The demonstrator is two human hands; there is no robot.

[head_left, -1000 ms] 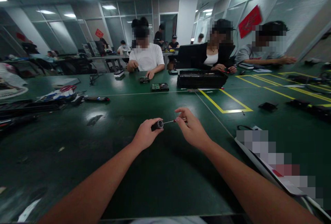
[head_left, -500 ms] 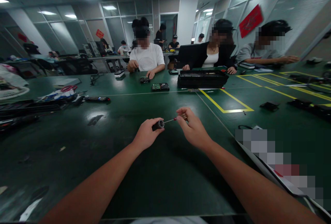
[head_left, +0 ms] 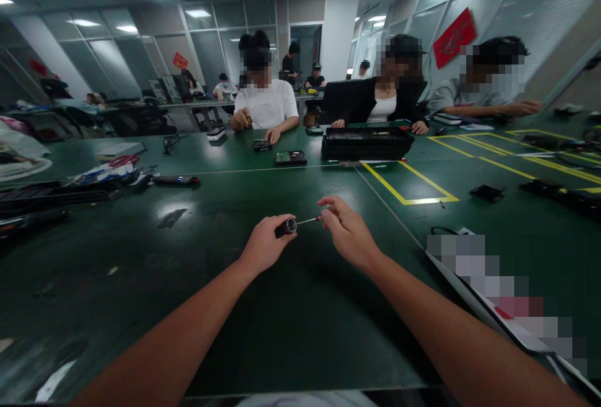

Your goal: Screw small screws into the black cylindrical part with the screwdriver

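My left hand [head_left: 265, 245] is closed around a short black cylinder [head_left: 285, 226], whose round open-looking end faces right. What kind of part it is I cannot make out. In my right hand [head_left: 346, 229] is a screwdriver [head_left: 307, 221] with a thin metal shaft and a reddish handle, mostly hidden by the fingers. Its shaft points left, and the tip meets the end face of the cylinder. Thumb and forefinger pinch the handle while other fingers are raised. Both hands are just above the green tabletop [head_left: 300, 319].
Across the table stands a long black case [head_left: 366, 144], beside a green circuit board [head_left: 290, 158]. Cables and tools [head_left: 113, 172] lie at the left, with a black pen-shaped tool [head_left: 176, 180]. A white-edged sheet [head_left: 516, 325] lies right. Several people sit opposite.
My right-hand fingers have shifted slightly around the screwdriver handle, and less of it shows. My left hand and the black cylinder stay nearly still. The person opposite has raised a small tool.
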